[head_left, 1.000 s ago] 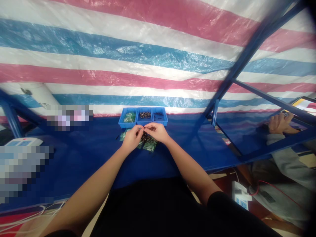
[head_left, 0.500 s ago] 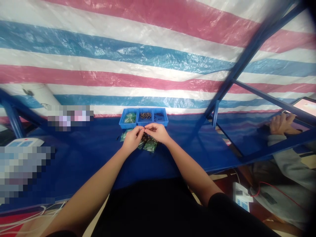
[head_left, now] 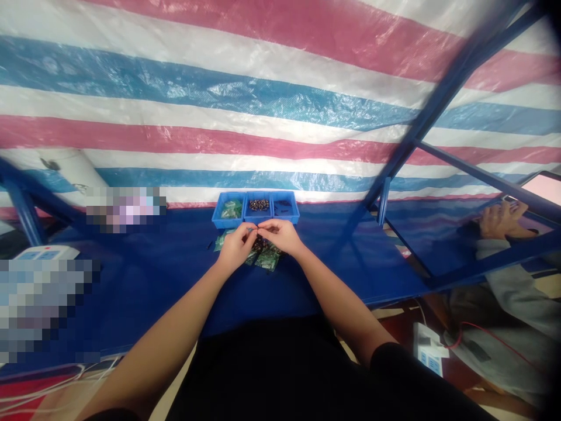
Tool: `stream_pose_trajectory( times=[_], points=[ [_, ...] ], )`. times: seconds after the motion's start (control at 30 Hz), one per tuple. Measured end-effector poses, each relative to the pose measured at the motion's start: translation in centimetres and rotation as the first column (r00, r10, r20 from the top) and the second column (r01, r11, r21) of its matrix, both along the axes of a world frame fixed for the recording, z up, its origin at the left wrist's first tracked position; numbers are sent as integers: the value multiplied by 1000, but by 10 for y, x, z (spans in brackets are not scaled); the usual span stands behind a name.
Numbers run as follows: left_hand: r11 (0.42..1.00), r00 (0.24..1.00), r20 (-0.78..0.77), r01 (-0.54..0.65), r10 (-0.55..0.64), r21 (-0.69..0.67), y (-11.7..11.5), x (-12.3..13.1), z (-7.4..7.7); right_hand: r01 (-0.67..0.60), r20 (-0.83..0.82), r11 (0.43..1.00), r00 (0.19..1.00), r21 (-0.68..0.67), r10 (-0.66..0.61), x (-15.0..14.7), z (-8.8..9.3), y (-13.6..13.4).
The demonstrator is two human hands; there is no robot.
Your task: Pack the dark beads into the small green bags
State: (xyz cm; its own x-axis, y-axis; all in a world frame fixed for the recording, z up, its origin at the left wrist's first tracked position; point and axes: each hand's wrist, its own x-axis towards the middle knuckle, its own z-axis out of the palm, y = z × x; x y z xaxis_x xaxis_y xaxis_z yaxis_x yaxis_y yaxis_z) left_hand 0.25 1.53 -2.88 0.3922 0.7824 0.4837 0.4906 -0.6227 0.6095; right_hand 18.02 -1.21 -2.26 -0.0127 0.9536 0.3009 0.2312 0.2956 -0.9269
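Both hands are working at the middle of the worktop (head_left: 153,275), just in front of the tray (head_left: 255,220). The left hand (head_left: 235,247) and the right hand (head_left: 280,235) are meeting fingertip to fingertip, fingers curled in and nearly closed, and are pinching a small part (head_left: 255,228) between them. The part is sitting just above the bags (head_left: 266,258), a loose heap of green packets lying on the worktop directly under the hands. It is too small to make out. Its long axis appears to be running left to right from one hand to the other, but which end is pointing where cannot be told. The tray is standing against the far edge of the worktop, touching the striped tarp (head_left: 263,99). Its left compartment is holding green packets, the middle one brown pieces and the right one dark pieces. A small dark piece (head_left: 209,244) is lying apart to the left of the bags. Open blue surface is extending well to either side of the hands and towards the near edge. A sloping frame post (head_left: 421,128) is bounding the right side, and a white device (head_left: 46,252) is sitting far left. Another person's hand (head_left: 499,219) is resting beyond the frame, well apart.
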Motion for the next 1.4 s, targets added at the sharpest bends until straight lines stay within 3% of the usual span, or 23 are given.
stream_pose_trajectory(
  times=[0.37,0.63,0.93,1.1,1.27,1.4],
  points=[
    [999,999,-45,-21,20,-36,3,-2,-1,19,101,1000,995,9,-20,-1,3,3],
    [1000,994,-108,-8,11,28,6,-9,-1,2,221,999,975,36,-10,0,8,1],
    [999,996,-91,22,-20,23,11,-18,5,49,143,998,989,-42,-43,-1,0,2],
    [998,996,-86,38,-34,42,11,-19,1,61,94,997,994,-49,-56,0,-1,1],
    [997,984,-179,11,2,70,9,-19,-2,44,61,999,997,-17,-43,0,-2,2],
    [989,983,-183,18,10,150,9,-19,-5,73,69,997,995,-33,-71,1,-9,5]
  ],
)
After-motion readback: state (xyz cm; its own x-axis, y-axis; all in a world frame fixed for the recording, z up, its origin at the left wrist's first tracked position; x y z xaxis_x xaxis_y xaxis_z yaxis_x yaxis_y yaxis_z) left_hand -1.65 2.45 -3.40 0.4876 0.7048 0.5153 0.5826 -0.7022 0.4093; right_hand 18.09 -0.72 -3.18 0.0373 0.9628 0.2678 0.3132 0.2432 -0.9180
